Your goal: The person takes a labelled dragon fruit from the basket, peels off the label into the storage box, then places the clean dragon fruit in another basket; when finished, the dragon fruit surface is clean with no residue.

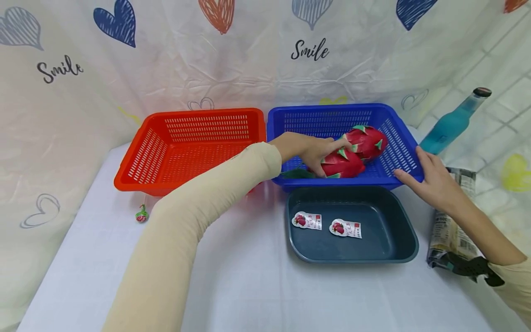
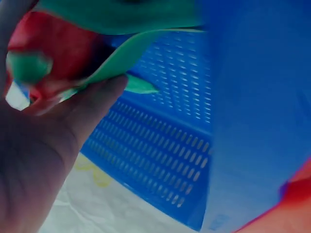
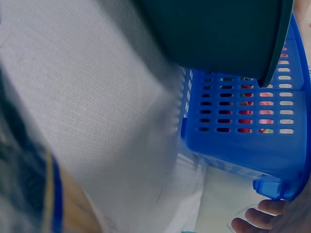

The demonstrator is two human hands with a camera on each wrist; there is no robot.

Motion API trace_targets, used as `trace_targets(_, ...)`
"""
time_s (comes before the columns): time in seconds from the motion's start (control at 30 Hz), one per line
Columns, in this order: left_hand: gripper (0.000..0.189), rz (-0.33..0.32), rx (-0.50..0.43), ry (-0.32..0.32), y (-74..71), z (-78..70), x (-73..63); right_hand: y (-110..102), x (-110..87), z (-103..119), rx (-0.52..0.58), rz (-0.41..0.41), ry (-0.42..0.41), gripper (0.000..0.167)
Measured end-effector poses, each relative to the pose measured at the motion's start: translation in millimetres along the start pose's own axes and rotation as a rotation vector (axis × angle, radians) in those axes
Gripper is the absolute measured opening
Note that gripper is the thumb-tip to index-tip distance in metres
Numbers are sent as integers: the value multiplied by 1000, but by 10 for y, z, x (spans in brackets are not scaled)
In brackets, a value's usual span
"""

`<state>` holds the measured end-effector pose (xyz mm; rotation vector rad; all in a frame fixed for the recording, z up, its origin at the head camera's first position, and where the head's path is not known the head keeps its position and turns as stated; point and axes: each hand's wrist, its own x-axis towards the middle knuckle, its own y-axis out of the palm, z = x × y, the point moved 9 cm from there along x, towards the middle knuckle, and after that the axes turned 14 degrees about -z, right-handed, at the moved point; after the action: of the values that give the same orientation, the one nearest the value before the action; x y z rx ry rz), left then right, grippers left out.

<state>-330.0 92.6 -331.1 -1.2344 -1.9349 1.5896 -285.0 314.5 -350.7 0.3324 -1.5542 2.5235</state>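
Two red dragon fruits with green scales lie in the blue basket (image 1: 327,180). My left hand (image 1: 317,150) reaches into the basket and grips the nearer dragon fruit (image 1: 345,167), fingers over its top and thumb at its left end. The other dragon fruit (image 1: 367,142) lies behind it to the right. In the left wrist view, my thumb touches a green scale (image 2: 126,56). At the basket's front right corner my right hand (image 1: 437,182) holds the rim, thumb on the near side; its fingertips (image 3: 257,218) show beside the basket in the right wrist view.
A red basket (image 1: 191,185) stands at left, a small wrapped lollipop (image 1: 142,214) before it. In front of the blue basket sits a dark tray (image 1: 352,256) with two dragon-fruit labels (image 1: 307,220). A blue bottle (image 1: 452,124) and a printed package (image 1: 450,230) are at right.
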Motion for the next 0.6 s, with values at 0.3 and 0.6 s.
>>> trace_targets(0.3,79,112,-13,-24,14,-6,-18,-5,1,11,1,3,3,91)
trace_targets(0.6,73,124,-122,-76,131,7,-64,-1,-7,3,4,-3,1,91)
